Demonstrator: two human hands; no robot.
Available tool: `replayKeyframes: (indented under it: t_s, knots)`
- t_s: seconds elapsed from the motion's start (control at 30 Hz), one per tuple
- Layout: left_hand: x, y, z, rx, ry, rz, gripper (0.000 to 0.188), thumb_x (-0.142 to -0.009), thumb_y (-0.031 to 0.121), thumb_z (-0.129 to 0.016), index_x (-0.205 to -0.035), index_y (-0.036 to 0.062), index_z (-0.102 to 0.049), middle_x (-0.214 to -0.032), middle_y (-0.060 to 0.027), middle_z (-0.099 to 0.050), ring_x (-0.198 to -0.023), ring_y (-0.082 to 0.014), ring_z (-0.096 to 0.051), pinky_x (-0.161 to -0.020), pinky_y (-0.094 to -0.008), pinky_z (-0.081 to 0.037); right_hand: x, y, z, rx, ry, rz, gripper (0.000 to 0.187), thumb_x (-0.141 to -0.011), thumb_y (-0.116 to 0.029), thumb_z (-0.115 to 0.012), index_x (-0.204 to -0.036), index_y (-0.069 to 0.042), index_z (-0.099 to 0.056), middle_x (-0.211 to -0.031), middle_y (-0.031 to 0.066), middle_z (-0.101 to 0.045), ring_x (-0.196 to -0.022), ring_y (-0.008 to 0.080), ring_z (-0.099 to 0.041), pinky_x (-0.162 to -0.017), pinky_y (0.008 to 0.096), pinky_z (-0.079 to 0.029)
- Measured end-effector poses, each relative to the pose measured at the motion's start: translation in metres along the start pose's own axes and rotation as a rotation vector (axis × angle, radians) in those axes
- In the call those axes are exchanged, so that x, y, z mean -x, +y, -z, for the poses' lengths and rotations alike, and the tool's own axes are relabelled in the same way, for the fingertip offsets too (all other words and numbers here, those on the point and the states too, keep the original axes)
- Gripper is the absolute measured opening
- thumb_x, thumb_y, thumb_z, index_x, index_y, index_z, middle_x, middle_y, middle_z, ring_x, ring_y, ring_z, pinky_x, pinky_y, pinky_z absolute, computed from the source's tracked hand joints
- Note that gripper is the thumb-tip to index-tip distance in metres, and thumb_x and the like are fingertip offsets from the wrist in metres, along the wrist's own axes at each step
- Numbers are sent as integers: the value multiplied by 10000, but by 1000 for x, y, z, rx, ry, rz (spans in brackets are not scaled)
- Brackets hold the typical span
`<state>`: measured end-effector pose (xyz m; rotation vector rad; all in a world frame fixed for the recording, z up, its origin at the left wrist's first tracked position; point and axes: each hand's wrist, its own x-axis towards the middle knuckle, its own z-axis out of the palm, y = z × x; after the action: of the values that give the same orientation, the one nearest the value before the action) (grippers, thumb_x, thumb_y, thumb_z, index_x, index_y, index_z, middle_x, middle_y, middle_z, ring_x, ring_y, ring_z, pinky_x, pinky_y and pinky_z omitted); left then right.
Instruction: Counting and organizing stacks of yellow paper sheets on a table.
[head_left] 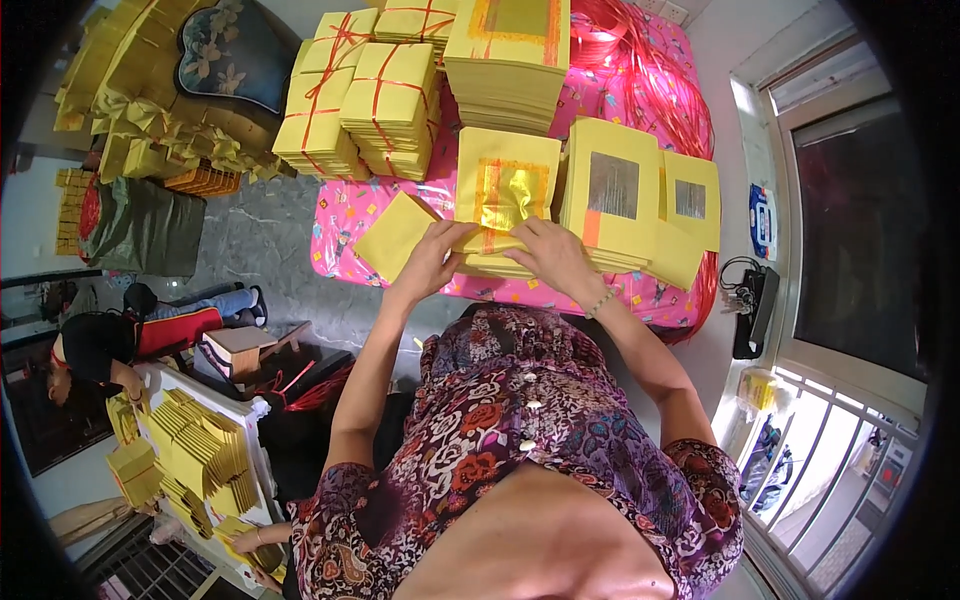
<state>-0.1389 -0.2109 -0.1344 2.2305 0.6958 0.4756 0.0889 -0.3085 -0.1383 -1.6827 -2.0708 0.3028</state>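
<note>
On the pink table a yellow joss paper sheet (505, 160) with a shiny gold foil square lies in front of me, on top of a low stack. My left hand (435, 258) has its fingers closed on the sheet's near left edge. At the near right edge my right hand (552, 258) grips the same sheet, its fingers bent over the paper. Some of the near edge is hidden under my fingers. Beside my left hand lies a plain yellow sheet (398, 235), turned at an angle. Close to the right hand stands a stack of silver-foil joss paper (612, 185).
Red-tied yellow bundles (385, 100) and a tall paper stack (505, 80) stand farther back. Red plastic strands (650, 80) cover the far right of the pink table (335, 225). At left, other people work by a table with folded yellow paper (200, 445). A barred window (820, 470) is at right.
</note>
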Motion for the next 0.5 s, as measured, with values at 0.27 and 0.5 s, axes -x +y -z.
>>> replayKeyframes:
  t_s: [0.27,0.5]
  knots:
    - [-3,2,-1,112,28,126,375,-864,43,-598,-1237,38,-556,-1107,-160,-594,-959,-276,-620,-806,-342,-527,-3,-6,12,12,-89,-13,469,-770,-381,-721,-1059,-39,-581,-947,127,-552,-860,316,-605,-730,402,-514]
    - [-10,-3,-4,81,81,216,332,-890,193,-616,-1182,36,-592,-1047,-187,-638,-827,-312,-639,-741,-370,-531,-6,-9,11,47,-88,-35,404,-808,-329,-691,-1062,-40,-565,-925,138,-553,-817,318,-616,-684,400,-524]
